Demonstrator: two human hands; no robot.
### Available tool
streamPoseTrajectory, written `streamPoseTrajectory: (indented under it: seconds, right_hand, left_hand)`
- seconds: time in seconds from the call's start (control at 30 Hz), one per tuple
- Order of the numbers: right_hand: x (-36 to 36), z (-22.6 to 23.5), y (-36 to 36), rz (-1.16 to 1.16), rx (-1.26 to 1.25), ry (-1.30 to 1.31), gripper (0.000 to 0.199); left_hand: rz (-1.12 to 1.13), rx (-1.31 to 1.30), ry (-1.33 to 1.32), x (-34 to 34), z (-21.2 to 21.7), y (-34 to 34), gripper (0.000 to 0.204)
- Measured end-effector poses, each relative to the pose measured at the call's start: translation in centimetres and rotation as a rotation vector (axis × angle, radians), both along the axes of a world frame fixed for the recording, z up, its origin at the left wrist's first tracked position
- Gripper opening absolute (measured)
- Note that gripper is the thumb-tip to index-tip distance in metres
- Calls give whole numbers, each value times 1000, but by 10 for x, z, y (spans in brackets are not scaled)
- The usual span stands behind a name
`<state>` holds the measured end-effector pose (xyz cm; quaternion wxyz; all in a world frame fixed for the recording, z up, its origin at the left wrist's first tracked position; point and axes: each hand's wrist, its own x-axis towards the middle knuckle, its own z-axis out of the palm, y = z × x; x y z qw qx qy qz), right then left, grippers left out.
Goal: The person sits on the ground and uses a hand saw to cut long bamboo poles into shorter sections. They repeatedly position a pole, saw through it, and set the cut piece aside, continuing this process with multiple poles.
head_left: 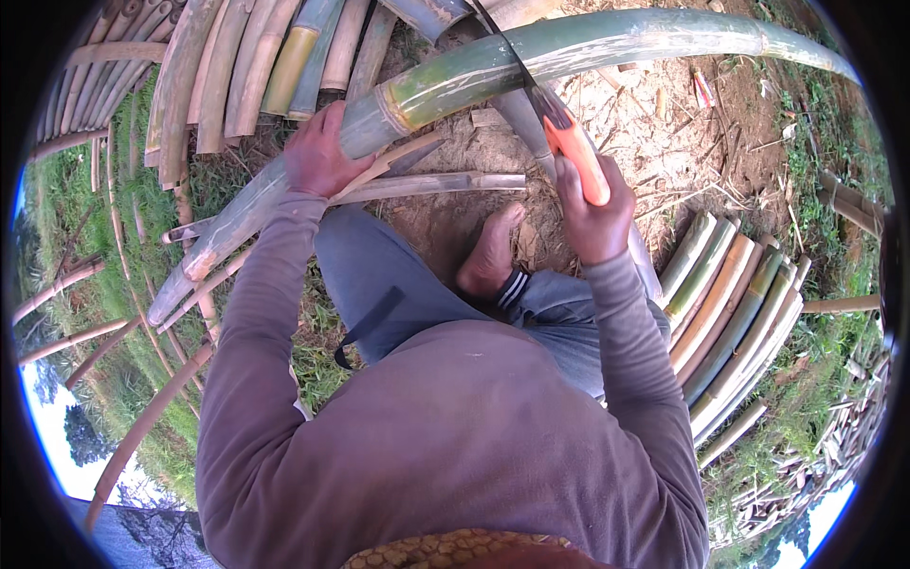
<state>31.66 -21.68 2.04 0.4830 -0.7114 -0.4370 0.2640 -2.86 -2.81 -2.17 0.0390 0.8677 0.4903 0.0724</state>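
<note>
Left hand [320,152] with fingers wrapped on a long green bamboo pole [493,66] lying across cut bamboo stacks [246,66], right hand [592,213] clenched around the orange-handled handsaw [569,142] whose blade meets the pole.

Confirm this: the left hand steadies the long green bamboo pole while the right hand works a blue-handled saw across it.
One detail is wrong: the saw has an orange handle, not blue. The head view shows the left hand steadying the long green bamboo pole while the right hand grips that orange handle, blade on the pole.
</note>
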Motion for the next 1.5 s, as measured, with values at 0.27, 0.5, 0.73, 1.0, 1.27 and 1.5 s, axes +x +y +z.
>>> streamPoseTrajectory:
  seconds: [0.27,0.5,0.73,1.0,1.27,1.5]
  right_hand:
    - [-6,-36,29,-9,46,-18,28]
    - [-3,-55,4,10,217,-52,20]
    - [-6,-29,12,3,34,109,24]
    - [-5,-29,1,12,171,62,21]
    - [-3,-12,-69,-10,-1,110,20]
    - [2,-15,-124,33,99,-154,29]
  left_hand:
    - [31,8,26,0,5,-19,92]
    - [7,42,-16,2,-5,-34,91]
    - [-5,-4,-7,-1,0,-26,92]
    - [43,-185,-15,0,14,-9,97]
    - [51,-263,7,0,17,4,100]
    - [32,-267,37,-5,14,10,99]
